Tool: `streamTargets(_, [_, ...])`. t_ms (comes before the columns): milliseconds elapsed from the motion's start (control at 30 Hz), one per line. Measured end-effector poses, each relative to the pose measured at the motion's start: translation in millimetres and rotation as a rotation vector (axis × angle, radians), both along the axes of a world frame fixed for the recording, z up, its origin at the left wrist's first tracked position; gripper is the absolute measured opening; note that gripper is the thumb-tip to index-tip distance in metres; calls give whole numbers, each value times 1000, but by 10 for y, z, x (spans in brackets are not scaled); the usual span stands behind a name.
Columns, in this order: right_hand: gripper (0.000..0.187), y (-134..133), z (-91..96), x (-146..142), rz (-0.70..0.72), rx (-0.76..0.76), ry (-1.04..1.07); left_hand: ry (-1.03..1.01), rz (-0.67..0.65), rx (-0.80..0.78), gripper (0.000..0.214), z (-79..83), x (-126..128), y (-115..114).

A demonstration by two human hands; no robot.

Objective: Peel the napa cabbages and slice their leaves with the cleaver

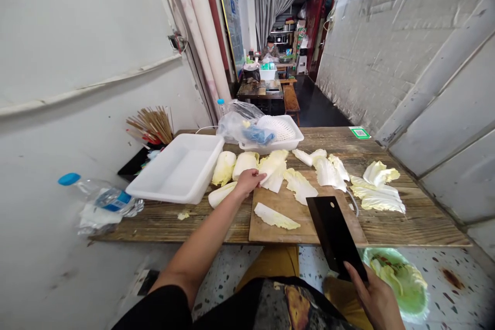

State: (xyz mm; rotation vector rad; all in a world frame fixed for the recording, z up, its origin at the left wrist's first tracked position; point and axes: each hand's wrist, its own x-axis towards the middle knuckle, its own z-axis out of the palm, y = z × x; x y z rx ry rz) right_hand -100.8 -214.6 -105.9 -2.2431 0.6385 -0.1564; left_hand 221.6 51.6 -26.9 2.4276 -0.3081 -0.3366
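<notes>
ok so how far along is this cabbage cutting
Done: loose napa cabbage leaves lie spread across the wooden table, and more sit in a green basin on the floor. In hand: the right hand grips a black cleaver, and the left hand is beside the cutting board. Left: two unseparated cabbage pieces lie beside the white tray.

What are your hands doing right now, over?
Left hand on cabbage leaf. Right hand gripping black cleaver. Cutting board below, more leaves on it.
</notes>
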Motion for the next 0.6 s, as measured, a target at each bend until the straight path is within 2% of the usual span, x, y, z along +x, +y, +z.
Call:
streamTargets(100, [64,12,31,10,-23,10,-7,-98,132,49,44,-30,-46,-16])
streamTargets(133, [64,15,38,11,-28,7,-17,-164,134,81,45,-41,-102,12])
streamTargets(167, [63,18,43,12,-34,0,-25,-224,79,108,42,-50,-175,56])
streamTargets(200, [62,22,45,11,-39,-10,-27,-261,-48,123,39,-55,-257,110])
streamTargets(233, [60,25,44,10,-43,-18,-20,-264,-236,128,37,-56,-342,167])
streamTargets(300, [57,31,36,8,-52,-16,11,-174,-633,134,45,-45,-496,259])
streamTargets(333, [57,35,30,8,-58,-8,31,-132,-742,157,52,-36,-556,286])
streamTargets(367, [58,39,25,8,-64,2,48,-106,-776,199,57,-27,-603,296])
streamTargets(400, [60,46,21,7,-69,12,56,-93,-748,246,58,-20,-636,292])
streamTargets(500, [61,77,30,-4,-70,27,14,-78,-610,331,46,-18,-675,231])
streamTargets(600, [59,92,64,-60,-90,30,-84,-16,-609,344,28,-17,-673,144])
